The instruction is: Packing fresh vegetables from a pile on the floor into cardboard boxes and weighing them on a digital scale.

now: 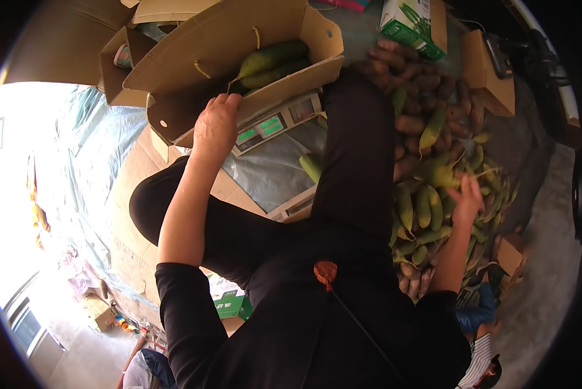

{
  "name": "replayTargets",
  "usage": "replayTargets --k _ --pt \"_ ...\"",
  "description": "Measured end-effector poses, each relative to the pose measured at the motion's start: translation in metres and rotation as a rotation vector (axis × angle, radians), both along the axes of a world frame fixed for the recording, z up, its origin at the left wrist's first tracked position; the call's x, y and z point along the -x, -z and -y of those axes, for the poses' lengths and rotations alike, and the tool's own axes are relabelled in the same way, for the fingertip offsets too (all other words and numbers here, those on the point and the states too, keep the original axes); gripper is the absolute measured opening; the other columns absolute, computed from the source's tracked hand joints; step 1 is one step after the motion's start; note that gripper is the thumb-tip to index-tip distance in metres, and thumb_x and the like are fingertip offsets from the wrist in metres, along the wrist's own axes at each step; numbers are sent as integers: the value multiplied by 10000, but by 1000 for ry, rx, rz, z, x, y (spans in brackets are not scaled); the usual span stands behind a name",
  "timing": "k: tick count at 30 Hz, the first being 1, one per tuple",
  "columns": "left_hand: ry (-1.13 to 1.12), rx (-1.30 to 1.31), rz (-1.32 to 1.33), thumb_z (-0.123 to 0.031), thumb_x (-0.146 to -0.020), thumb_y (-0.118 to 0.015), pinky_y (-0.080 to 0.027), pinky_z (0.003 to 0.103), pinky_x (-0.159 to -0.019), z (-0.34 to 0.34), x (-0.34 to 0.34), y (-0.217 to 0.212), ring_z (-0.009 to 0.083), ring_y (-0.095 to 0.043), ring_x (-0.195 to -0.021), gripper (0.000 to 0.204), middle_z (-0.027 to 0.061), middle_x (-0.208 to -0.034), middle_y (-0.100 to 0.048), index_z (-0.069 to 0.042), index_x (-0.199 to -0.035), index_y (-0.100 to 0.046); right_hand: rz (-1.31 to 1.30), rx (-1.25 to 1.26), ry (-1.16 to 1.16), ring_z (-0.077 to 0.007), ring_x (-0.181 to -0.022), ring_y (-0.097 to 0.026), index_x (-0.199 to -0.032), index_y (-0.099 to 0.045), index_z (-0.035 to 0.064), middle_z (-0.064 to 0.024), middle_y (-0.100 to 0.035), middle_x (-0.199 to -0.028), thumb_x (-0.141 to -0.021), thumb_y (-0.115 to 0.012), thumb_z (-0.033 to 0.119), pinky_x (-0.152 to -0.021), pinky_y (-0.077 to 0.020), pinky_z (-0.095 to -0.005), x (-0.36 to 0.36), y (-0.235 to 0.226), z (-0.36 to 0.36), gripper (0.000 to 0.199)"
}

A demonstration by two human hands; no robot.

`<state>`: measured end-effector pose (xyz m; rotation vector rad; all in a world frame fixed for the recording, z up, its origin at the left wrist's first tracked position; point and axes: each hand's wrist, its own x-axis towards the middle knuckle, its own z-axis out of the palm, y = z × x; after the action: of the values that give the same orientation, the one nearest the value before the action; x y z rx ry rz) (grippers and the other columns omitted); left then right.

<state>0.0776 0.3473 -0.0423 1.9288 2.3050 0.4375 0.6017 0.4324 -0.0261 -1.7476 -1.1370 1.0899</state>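
My left hand is at the near wall of an open cardboard carton, fingers curled together over its edge. The thin root of a green radish inside the carton reaches my fingertips; whether I grip it or the wall is hidden. A second green radish lies alongside it. Over a heap at the right, my right hand is closed about the root end of another green radish, slightly blurred. Beneath it lie several more green radishes.
Reddish-brown radishes are heaped beyond the green ones. The carton sits on a scale with a lit display. A green-and-white box and a brown carton stand at the back right. Another person is at the lower right.
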Motion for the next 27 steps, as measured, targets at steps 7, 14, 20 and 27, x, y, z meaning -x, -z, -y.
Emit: replayTargets --k 7,14,20,27 --pt "24 27 4 18 -756 -503 -486 398 -738 1 2 -1 310 -575 -881 175 128 -862 -575 -43 -916 -541 -519 -457 -358 -309 -1113 -532 -1051 -544 -77 -193 -568 -1076 -952 -474 132 -828 -520 -507 149 -76 -88 243" --pt "46 -9 5 33 -741 -490 -485 402 -735 -6 -1 1 316 -578 -885 170 132 -858 -572 -36 -890 -534 -895 -153 -834 -235 -1087 -553 -1118 -567 10 -153 -591 -1137 -948 -472 193 -867 -494 -417 321 -61 -107 267" --pt "-13 68 11 6 -794 -481 -477 409 -771 0 5 3 314 -578 -916 217 135 -903 -586 -46 -987 -564 -413 -207 -744 -193 -1047 -572 -1175 -551 13 -116 -603 -1140 -932 -514 185 -836 -476 -302 310 -34 -99 300" --pt "-13 35 -32 12 -746 -514 -500 398 -727 -1 2 0 289 -593 -892 167 106 -848 -572 -55 -894 -552 -11 -49 -403 -105 -885 -603 -1084 -620 56 -54 -652 -991 -904 -541 143 -705 -458 -233 167 46 -94 215"
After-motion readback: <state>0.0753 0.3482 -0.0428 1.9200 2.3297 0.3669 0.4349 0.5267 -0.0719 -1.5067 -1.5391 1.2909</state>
